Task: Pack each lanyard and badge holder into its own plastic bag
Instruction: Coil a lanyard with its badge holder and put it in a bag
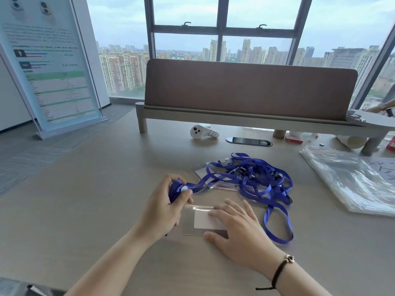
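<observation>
A clear badge holder [197, 221] with a white card inside lies flat on the table in front of me. My right hand [237, 227] rests flat on it, fingers straight. My left hand [165, 205] grips a bunched blue lanyard [176, 189] just left of the holder's top edge. From that bunch the strap runs right into a tangle of blue lanyards [256, 180], which lies over more clear badge holders [202, 170]. A stack of clear plastic bags [350, 180] lies at the right.
A raised shelf with a brown screen [248, 90] crosses the back of the table. Under it sit a white controller [199, 131], a black cable port [249, 141], a red box [294, 138] and paper rolls. A poster stand [49, 65] is on the floor at left.
</observation>
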